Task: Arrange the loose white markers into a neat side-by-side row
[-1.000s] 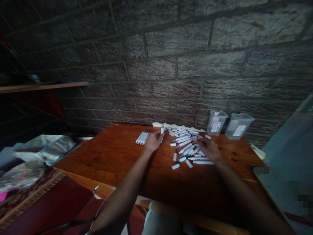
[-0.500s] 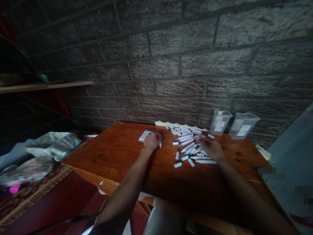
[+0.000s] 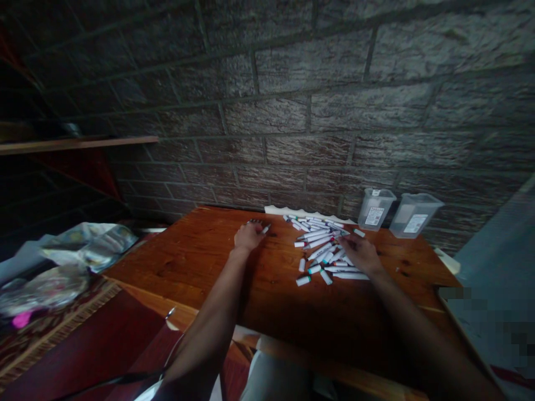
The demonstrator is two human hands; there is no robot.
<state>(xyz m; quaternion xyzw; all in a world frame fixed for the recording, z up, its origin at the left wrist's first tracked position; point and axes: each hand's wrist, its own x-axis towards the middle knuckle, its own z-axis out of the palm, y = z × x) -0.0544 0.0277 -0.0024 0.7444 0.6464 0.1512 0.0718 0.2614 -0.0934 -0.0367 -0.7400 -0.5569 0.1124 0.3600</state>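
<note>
My left hand point(image 3: 248, 236) is closed at the left of the wooden table. A white marker point(image 3: 266, 228) pokes out by its fingers, and dark marker ends show just beyond the knuckles. The hand hides the other markers under it. My right hand point(image 3: 361, 250) reaches into the right side of a loose pile of white markers point(image 3: 320, 239). Its thumb and fingers pinch the end of a marker point(image 3: 339, 234) there. Several capped ends, some with green bands, lie at the near side of the pile, such as a short white cap point(image 3: 303, 281).
Two clear plastic containers point(image 3: 371, 210) with labels stand at the back right of the table point(image 3: 179, 250). A white wavy-edged strip point(image 3: 292, 213) lies along the brick wall. Crumpled plastic bags point(image 3: 87, 245) lie to the left, below a wooden shelf point(image 3: 83, 146).
My left hand has moved left over the row of markers, covering it, and the marker by its fingers has moved left and away from me. My right hand has stayed at the pile.
</note>
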